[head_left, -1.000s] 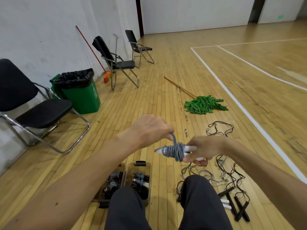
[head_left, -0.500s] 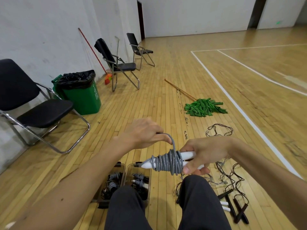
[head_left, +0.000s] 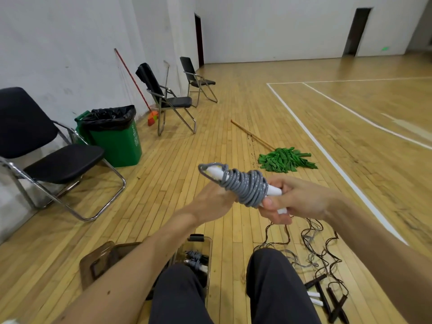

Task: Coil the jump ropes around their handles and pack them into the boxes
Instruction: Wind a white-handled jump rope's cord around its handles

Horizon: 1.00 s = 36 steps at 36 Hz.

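A grey jump rope (head_left: pixel 243 185) is wound in many turns around its white handles, and its last loop hangs over the handle tip at the upper left. My right hand (head_left: pixel 294 199) grips the handle ends on the right. My left hand (head_left: pixel 212 202) sits under the coil and holds the rope's end against it. Two brown see-through boxes (head_left: pixel 102 260) stand on the floor by my knees; the right one (head_left: pixel 208 249) holds coiled grey ropes. Loose dark and grey ropes (head_left: pixel 320 251) lie tangled at the lower right, with black and white handles (head_left: pixel 327 298) beside them.
A green mop (head_left: pixel 285 160) with a wooden pole lies on the wood floor ahead. A green bin (head_left: pixel 117 141) with a black liner and three black folding chairs (head_left: pixel 46 160) line the left wall. A red broom (head_left: pixel 140 90) leans there.
The bundle has risen and tilted, its tip now pointing up and left. My left hand has dropped from above the coil to beneath it, and the last loop is now over the tip.
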Tool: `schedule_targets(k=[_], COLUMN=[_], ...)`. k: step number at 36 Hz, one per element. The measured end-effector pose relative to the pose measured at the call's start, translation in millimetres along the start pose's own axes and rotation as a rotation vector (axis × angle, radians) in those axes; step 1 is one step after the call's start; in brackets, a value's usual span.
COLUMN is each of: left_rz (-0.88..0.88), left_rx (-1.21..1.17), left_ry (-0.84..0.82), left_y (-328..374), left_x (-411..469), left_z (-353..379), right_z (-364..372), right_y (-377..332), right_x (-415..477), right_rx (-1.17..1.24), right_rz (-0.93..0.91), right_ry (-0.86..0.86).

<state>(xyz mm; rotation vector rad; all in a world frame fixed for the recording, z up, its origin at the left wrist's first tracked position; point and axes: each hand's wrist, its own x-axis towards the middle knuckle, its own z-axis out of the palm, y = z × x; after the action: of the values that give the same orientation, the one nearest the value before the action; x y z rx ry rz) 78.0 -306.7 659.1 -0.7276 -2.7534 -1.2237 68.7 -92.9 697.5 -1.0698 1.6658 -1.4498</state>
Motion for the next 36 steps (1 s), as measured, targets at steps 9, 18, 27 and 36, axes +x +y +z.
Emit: schedule_targets(k=[9,18,27,36], left_rz=[-0.101,-0.45,-0.754,-1.057], left_rx=[-0.303,-0.695,-0.782,-1.151], left_ry=[0.085,0.121,0.337,0.54], left_y=[7,-39,-144,-278], left_x=[-12,-12,-36,-81], left_z=[11,9,-25,-64], right_z=[-9,-3,24,82], right_y=[16,60,122,211], right_x=[-7,40,173,307], right_rx=[0.057,-0.227,-0.822,-1.332], right_rz=[-0.001,0.24,0.416,0.366], right_ry=[0.304,0.493,0.371,0.065])
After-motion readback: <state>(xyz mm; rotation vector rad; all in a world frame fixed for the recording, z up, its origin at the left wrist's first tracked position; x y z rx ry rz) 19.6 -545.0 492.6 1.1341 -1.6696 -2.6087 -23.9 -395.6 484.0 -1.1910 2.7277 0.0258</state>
